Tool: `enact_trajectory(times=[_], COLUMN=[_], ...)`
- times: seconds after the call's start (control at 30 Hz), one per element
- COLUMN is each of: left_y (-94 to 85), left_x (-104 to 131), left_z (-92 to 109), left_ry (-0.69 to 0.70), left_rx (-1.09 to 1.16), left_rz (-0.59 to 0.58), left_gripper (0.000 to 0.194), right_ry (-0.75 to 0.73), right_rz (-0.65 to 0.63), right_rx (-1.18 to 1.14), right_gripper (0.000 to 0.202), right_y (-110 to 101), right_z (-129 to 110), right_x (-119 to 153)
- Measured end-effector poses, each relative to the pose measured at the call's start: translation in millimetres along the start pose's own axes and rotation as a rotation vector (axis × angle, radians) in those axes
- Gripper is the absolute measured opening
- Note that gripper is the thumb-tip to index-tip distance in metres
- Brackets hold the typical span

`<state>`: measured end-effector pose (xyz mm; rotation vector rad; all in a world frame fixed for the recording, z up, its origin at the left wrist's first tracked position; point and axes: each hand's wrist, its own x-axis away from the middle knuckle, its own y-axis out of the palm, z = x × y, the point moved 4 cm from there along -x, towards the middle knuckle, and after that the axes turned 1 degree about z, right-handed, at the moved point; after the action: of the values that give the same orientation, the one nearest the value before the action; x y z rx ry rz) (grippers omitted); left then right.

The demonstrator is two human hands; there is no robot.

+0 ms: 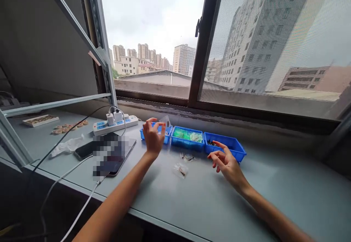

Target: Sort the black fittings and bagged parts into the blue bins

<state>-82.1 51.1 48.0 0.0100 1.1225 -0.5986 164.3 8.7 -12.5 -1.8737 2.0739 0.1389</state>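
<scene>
Our left hand (155, 136) is raised before the left bin (142, 135), thumb and forefinger pinching a small clear bag (165, 120) that stands up from the fingertips above that bin. Its contents are too small for us to tell. Our right hand (226, 163) hovers at the near side of the right bin (231, 144), fingers released, parted and lightly bent, the forefinger pointing toward the black parts (210, 143) at that bin's left end.

The three blue bins stand in a row on the table (170, 205), below the window (153, 26). In the middle bin (188, 146) we see green packets (181, 133) on the left and clear packets (196, 136) on the right; our left hand hides part of what the left bin holds. Between our hands, in front of the middle bin, lies a loose pile of small metallic pieces (187, 157), and just nearer to us a second bag (180, 170) lies flat with similar pieces inside.

To our left are a tablet (117, 166), partly masked by blurring, a phone (81, 151), crumpled plastic (67, 146) and a power strip (116, 125) with plugs in it.
</scene>
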Motion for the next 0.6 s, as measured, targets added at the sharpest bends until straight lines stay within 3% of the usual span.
enact_trajectory(times=[0.13,0.2,0.4,0.5,0.6], left_y=[-4.5,-3.4,13.2,15.3,12.7], left_x=[-17,-18,-12,-13,-16], left_z=[-42,-51,-58,-60,-56], left_ry=[-0.302,-0.359,-0.313,-0.297,-0.208], left_rx=[-0.155,-0.185,-0.210,-0.255,-0.303], left_rz=[-0.015,-0.055,-0.217,-0.211,-0.174], left_gripper=[0.014,0.016,0.018,0.019,0.031], right_ry=[0.039,0.041,0.017,0.003,-0.012], right_rz=[-0.068,-0.095,-0.153,-0.156,-0.169], right_rx=[0.034,0.044,0.086,0.103,0.135], right_gripper=[0.064,0.061,0.052,0.050,0.047], right_y=[1,2,3,2,4], right_z=[4,6,11,11,6], right_x=[-1,0,2,2,3])
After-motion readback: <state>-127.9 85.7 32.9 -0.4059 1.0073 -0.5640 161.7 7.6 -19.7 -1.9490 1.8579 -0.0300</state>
